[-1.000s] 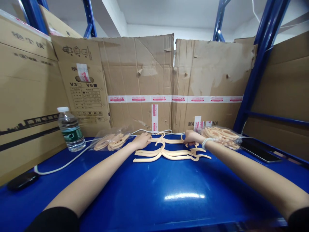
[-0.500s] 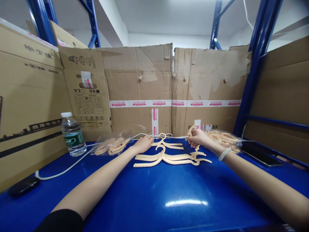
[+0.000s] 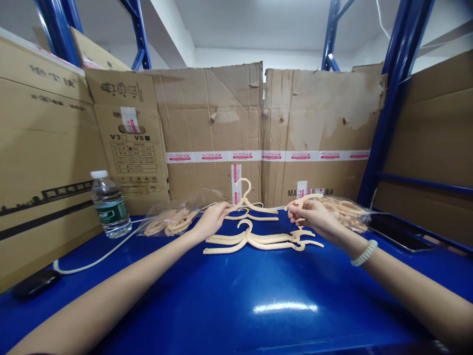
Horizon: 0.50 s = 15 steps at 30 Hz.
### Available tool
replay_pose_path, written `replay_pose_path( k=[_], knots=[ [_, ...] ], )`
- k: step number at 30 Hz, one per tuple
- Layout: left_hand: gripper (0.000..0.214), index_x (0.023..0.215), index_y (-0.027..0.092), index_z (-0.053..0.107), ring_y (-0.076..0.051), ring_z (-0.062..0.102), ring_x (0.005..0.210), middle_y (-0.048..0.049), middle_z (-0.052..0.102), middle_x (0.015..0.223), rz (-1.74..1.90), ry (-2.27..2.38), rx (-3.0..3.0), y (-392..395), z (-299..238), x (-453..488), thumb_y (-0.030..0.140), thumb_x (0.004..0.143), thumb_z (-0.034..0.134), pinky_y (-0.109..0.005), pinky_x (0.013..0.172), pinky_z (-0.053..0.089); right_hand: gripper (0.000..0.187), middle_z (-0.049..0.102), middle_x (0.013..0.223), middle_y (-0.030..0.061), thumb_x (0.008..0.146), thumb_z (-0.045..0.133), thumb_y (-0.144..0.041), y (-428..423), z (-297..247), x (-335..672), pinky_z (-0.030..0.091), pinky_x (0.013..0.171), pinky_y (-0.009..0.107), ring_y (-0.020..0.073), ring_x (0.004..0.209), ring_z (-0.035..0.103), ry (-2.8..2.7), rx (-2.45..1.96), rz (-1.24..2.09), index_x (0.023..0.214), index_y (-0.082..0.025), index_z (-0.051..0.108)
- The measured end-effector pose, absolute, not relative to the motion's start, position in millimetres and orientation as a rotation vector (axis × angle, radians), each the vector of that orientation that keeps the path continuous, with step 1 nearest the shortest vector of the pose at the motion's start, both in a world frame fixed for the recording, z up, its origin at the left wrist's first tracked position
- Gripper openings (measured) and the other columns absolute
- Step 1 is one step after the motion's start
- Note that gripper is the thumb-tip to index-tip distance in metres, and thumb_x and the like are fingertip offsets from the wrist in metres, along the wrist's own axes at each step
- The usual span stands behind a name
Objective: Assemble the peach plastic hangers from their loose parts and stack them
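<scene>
My left hand (image 3: 209, 220) is closed on the end of a beige hanger half with a hook (image 3: 248, 201), lifted off the blue shelf. My right hand (image 3: 309, 214) pinches another beige hanger piece (image 3: 309, 198), held near the first one with a small gap between them. Below and between my hands lies a pile of assembled beige hangers (image 3: 258, 239) on the blue shelf surface (image 3: 236, 296). A white bead bracelet (image 3: 365, 253) is on my right wrist.
A clear bag of hanger parts (image 3: 170, 219) lies at the left, another bag (image 3: 343, 209) at the right. A water bottle (image 3: 109, 204), white cable (image 3: 96, 254) and dark object (image 3: 35, 283) sit left; a phone (image 3: 397, 230) lies right. Cardboard boxes (image 3: 221, 133) wall the back and sides.
Both hands rose from the shelf: the left lifted the hooked hanger half, the right picked up a second piece and drew it toward the first.
</scene>
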State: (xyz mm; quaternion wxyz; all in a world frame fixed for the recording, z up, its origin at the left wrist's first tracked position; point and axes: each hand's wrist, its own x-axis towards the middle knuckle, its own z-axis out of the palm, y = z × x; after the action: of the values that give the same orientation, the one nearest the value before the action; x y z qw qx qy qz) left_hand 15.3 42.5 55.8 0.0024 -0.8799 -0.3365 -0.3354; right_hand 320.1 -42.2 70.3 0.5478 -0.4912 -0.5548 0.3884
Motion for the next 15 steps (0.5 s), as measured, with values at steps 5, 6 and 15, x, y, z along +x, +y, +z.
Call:
replay_pose_path(
  k=[5, 6, 15],
  knots=[
    [0.017, 0.100, 0.019, 0.058, -0.020, 0.062, 0.087, -0.0055, 0.066, 0.095, -1.136, -1.035, -2.831, -4.4, 44.0, 4.1, 0.020, 0.095, 0.042, -0.032, 0.078, 0.048, 0.045, 0.056, 0.055, -0.0027, 0.059, 0.082, -0.050, -50.8, 56.0, 313.3, 0.043, 0.046, 0.018, 0.0067, 0.048, 0.049, -1.401, -1.135, 1.060, 0.079, -0.013, 0.065],
    [0.017, 0.098, 0.019, 0.058, -0.020, 0.062, 0.086, -0.0055, 0.065, 0.094, -1.150, -1.062, -2.841, -11.1, 39.7, 2.4, 0.021, 0.095, 0.041, -0.032, 0.076, 0.048, 0.045, 0.055, 0.055, -0.0030, 0.059, 0.081, -0.051, -52.1, 53.3, 313.5, 0.043, 0.046, 0.019, 0.0066, 0.048, 0.049, -1.425, -1.146, 1.088, 0.078, -0.013, 0.065],
    [0.019, 0.098, 0.019, 0.057, -0.020, 0.061, 0.088, -0.0050, 0.064, 0.095, -1.206, -1.128, -2.833, -24.3, 20.8, -0.1, 0.022, 0.095, 0.039, -0.033, 0.077, 0.047, 0.049, 0.063, 0.075, 0.0024, 0.052, 0.085, -0.052, -52.4, 46.1, 324.2, 0.049, 0.055, 0.022, 0.0101, 0.064, 0.056, -1.391, -1.219, 1.121, 0.072, -0.014, 0.063]
  ],
)
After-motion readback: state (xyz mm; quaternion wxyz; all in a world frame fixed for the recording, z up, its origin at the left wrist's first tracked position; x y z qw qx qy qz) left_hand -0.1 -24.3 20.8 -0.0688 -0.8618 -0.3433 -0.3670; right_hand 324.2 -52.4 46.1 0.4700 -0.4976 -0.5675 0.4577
